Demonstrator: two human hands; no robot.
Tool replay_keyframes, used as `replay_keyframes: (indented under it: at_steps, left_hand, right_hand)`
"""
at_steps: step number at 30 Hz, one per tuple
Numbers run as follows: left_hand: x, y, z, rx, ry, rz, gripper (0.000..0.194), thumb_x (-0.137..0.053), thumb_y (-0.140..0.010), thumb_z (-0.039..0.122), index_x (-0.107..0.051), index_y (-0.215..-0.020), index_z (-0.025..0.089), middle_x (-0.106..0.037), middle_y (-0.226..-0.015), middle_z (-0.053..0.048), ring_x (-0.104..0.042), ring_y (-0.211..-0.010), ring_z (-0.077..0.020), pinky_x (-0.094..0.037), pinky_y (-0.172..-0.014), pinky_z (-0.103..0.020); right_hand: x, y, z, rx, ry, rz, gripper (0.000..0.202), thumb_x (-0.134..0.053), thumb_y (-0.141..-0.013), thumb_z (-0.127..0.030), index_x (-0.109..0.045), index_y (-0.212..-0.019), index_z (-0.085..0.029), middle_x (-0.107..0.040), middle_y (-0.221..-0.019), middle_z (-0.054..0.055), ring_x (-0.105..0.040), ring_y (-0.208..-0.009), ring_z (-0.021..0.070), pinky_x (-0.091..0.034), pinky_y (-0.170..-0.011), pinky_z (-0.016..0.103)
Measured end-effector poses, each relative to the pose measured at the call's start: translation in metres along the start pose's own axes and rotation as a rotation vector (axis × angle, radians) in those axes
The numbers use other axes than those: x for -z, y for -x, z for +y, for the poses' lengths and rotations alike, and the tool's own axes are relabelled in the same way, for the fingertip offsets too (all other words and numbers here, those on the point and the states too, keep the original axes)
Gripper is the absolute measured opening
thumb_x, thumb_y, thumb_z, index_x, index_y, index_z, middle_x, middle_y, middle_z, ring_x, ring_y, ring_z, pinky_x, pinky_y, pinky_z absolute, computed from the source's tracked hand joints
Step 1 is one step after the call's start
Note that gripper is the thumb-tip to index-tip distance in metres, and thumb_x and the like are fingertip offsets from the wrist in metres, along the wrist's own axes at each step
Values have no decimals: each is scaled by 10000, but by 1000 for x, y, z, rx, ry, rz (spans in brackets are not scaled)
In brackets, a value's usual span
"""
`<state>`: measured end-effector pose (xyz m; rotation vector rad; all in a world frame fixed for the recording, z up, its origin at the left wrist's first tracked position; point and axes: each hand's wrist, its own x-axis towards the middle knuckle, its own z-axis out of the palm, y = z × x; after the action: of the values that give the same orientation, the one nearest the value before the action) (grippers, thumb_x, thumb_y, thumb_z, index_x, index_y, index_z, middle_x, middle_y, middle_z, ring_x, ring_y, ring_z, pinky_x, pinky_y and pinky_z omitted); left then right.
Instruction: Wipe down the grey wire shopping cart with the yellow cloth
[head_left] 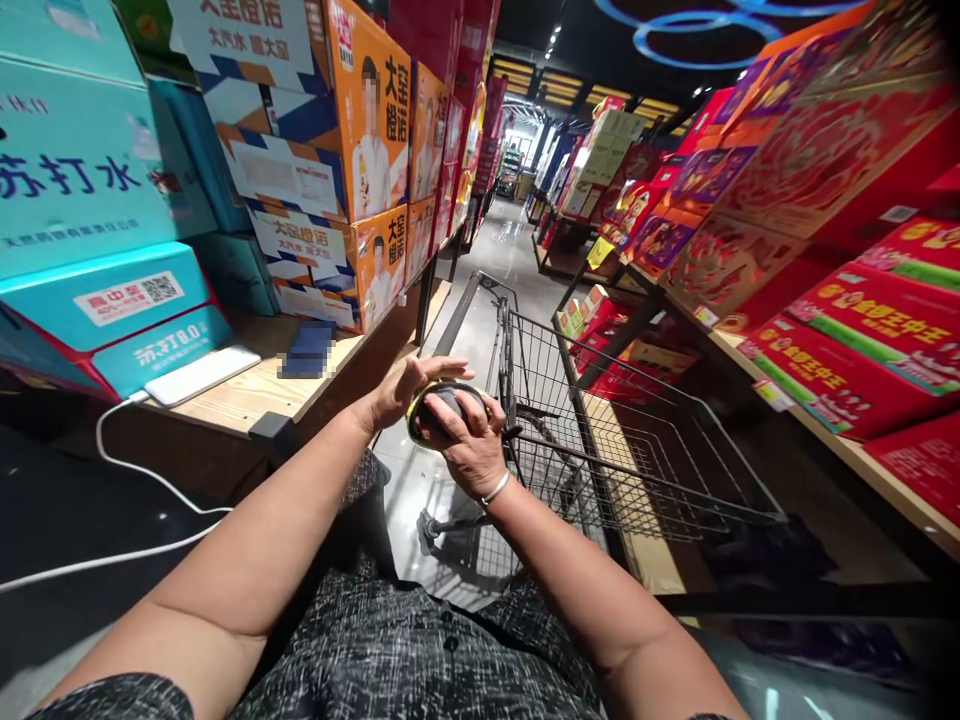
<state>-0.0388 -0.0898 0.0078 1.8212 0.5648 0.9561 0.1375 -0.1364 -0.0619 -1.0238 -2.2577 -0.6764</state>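
Round object [453, 397] under the right hand [472, 432].
That hand grasps it, fingers across its top; the left hand [405, 390], fingers extended, is at its left edge, whether gripping I cannot tell.

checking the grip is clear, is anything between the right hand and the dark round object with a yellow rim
Nothing visible: the right hand curls its fingers over the dark round object; the left hand is at the object's side, the shopping cart beyond.

A head-worn camera looks forward and down.
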Motion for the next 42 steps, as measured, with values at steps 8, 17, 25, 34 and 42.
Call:
replay_keyframes:
  at_steps: [8, 17, 25, 34, 42]
  left_hand:
    - [-3, -15, -21, -157, -525, 159, 471, -509, -969, 554, -666, -1227, 193, -734, -1181, -80, -661, -1124, -238, -462, -1063, -410]
    - [-7, -14, -18, -186, -690, 119, 426, -413, -1022, 462, -757, -1001, 211, -708, -1235, -83, -636, -1179, -232, -388, -1125, -458]
    - [8, -14, -23, -212, -639, 136, 877, -75, -980, 730, -774, -966, 200, -730, -1158, -97, -643, -1119, -254, -422, -1077, -448]
    - [35, -26, -34, -182, -815, 178, 475, -358, -1012, 443, -741, -882, 194, -735, -1163, -71, -654, -1098, -216, -471, -997, -391]
    - [27, -37, -23, -87, -1130, 157, 239, -518, -918, 235, -707, -1063, 229, -736, -1185, -35, -646, -1135, -243, -315, -1105, -504]
  right_hand:
    - [15, 97, 44, -63, 149, 35, 305, -626, -906, -196, -697, -1100, -420, -638, -1278, -36, -518, -1198, 248, -359, -1070, 491]
    - [20, 87, 39, -188, 20, 201, 269, -646, -889, -174, -664, -1064, -377, -625, -1232, 0, -545, -1135, 257, -452, -960, 457]
    - [-3, 16, 27, -145, -46, 229, 360, -644, -880, -150, -682, -1123, -413, -606, -1320, -4, -409, -1297, 269, -358, -1058, 515]
    - [-2, 104, 62, -165, 16, 37, 310, -661, -892, -162, -692, -1085, -402, -644, -1294, -30, -428, -1272, 211, -321, -1103, 491]
    - [23, 101, 73, -377, 65, 115, 314, -626, -864, -124, -725, -1071, -339, -626, -1288, 33, -468, -1206, 256, -405, -983, 439]
